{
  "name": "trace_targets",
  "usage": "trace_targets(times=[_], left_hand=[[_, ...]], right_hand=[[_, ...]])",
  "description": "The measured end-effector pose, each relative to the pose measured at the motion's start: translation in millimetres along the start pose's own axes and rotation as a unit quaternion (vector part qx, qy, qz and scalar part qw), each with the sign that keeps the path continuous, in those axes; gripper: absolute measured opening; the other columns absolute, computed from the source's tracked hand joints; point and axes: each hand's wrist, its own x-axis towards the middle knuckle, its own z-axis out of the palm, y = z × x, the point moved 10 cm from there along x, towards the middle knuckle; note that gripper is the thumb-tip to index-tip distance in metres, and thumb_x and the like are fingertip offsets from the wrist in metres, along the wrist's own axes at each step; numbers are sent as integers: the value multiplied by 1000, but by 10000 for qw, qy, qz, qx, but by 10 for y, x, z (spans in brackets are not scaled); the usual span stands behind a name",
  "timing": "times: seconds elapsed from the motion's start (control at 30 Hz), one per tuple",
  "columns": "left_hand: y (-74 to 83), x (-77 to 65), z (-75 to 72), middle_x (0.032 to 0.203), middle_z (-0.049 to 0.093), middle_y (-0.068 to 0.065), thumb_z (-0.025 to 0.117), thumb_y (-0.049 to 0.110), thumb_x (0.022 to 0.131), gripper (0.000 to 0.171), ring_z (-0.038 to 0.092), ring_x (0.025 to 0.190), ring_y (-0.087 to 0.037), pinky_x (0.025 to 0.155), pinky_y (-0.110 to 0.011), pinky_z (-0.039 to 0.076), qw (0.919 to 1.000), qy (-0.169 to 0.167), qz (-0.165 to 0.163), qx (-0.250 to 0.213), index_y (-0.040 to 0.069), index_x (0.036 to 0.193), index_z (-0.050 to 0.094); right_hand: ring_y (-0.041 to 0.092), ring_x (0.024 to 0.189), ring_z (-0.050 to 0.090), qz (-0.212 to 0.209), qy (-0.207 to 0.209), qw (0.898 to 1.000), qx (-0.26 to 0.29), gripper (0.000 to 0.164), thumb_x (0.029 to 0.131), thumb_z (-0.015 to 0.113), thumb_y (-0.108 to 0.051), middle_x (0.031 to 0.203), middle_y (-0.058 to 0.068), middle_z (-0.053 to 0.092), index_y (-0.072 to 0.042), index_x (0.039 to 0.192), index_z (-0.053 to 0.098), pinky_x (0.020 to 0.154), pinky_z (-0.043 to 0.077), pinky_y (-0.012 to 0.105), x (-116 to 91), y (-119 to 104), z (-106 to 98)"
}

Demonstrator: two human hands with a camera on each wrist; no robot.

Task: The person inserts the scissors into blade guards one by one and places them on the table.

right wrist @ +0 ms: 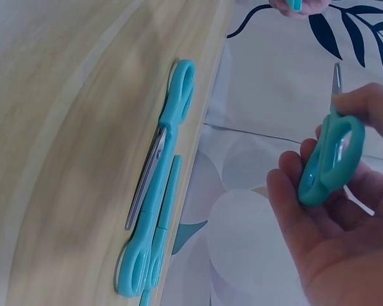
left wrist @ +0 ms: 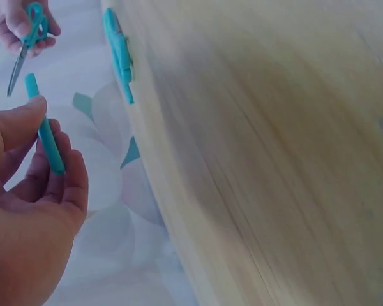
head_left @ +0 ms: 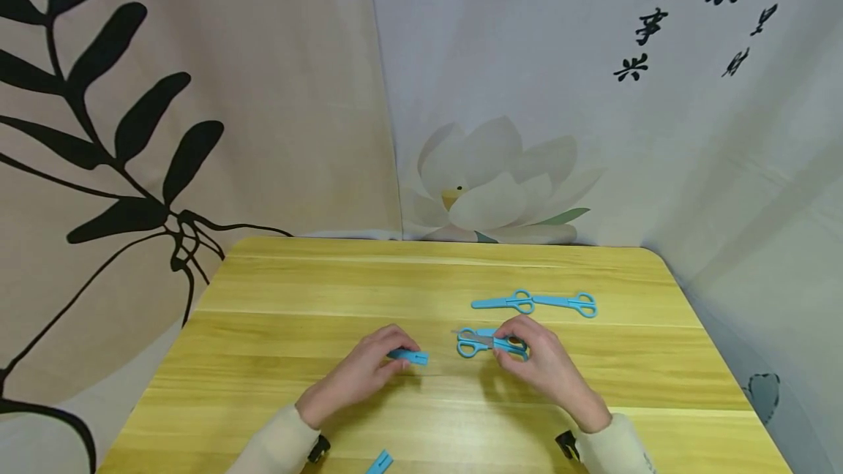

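Blue-handled scissors [right wrist: 325, 159] are gripped in the right hand [head_left: 540, 360]; ahead of that grip, the left hand [head_left: 369, 364], pinching a blue sheath [left wrist: 52, 150], could be pricked if the seemingly closed blades [right wrist: 336, 81] were misaimed.

The head view looks forward and down from the near side of the tabletop [head_left: 435, 415], far enough to include both far corners. The left wrist view stands close to the left hand [left wrist: 38, 217], the right wrist view to the right hand [right wrist: 345, 248]; both see the far edge slanting, and share both hands.
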Motion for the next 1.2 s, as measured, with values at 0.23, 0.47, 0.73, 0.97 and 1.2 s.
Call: trace_targets(times=[0.23,0.47,0.73,0.97,1.2], left_hand=[[13,-14,-50,115,62,12,69,11,101,21,60,105,-9,90,-36,54,9993,283,-248,19,17,120,70],[43,-20,-96,115,62,9,69,9,100,21,63,103,-13,88,-33,56,9980,554,-284,-94,16,120,70],[166,-32,-176,114,62,4,71,6,98,22,61,101,-11,84,-30,57,9951,972,-89,168,11,119,72],[288,-35,-228,112,63,4,73,5,96,22,58,99,-11,78,-27,55,9909,1278,261,345,10,117,73],[299,-36,-241,112,63,3,75,5,94,21,58,98,-10,77,-26,55,9894,1369,316,356,10,115,74]], right_hand=[[15,90,66,-69,25,10000,15,25,80,80,0,102,-8,68,-17,95,71,77,61,38,-9,-64,22],[15,89,65,39,-28,10000,-78,23,81,81,-3,102,-11,67,-18,95,71,77,58,38,-15,-81,46],[16,87,64,-235,76,9993,-291,24,78,84,-6,100,-10,68,-17,95,72,77,52,33,-19,-159,65],[11,87,62,-333,79,9990,-305,24,78,84,-5,101,-10,68,-15,95,72,74,55,31,-17,-200,92],[11,88,64,-455,85,9984,-329,24,79,84,-4,101,-8,68,-15,96,72,73,58,30,0,-239,114]])
